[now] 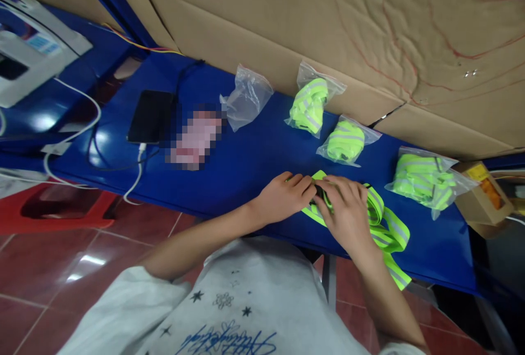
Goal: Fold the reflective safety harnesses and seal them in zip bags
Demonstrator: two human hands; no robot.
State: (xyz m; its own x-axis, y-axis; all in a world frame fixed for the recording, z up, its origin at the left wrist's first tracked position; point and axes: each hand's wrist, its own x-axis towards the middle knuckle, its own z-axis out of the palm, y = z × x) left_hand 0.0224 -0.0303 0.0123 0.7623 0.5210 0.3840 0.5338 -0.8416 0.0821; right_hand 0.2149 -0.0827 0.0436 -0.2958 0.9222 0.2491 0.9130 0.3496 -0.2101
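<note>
A neon-yellow reflective strap with a silver stripe lies loosely looped at the front of the blue table, one end hanging over the edge. Both hands work at its left part, around a small black buckle-like piece partly covered by fingers. My left hand is closed, its fingertips pinching the strap beside that black piece. From the other side my right hand curls over the strap, fingers bent round it.
Behind the hands lie three clear bags of folded neon straps and an empty-looking clear bag. Leftward are a black phone on a white cable and a blurred-out pink item. A cardboard box stands right; cardboard walls the back.
</note>
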